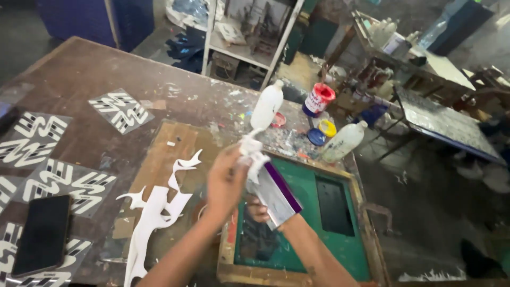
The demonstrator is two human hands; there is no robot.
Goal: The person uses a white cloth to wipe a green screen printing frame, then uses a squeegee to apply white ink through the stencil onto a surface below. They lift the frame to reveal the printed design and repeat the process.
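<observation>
White cloth [251,151], crumpled and stained, is pinched in the left hand [226,183], whose fingers are curled tightly around it above the upper end of a squeegee [273,194]. The squeegee has a purple rubber blade along one edge and a grey metal body, and it is tilted, with the cloth touching its top corner. The right hand [258,211] grips the squeegee from below, the fingers wrapped around its lower part. Both hands are over the left part of a screen printing frame [289,275], which has a wooden border and green mesh and lies flat on the brown surface [85,69]. Just left of the frame lies a white cut-out shape [154,218]. Behind the frame stand two white plastic bottles [266,104], and a red-and-white paint tub [319,99] is near them. Printed black-and-white squares [121,110] and a dark phone [42,234] lie well apart at the left.
</observation>
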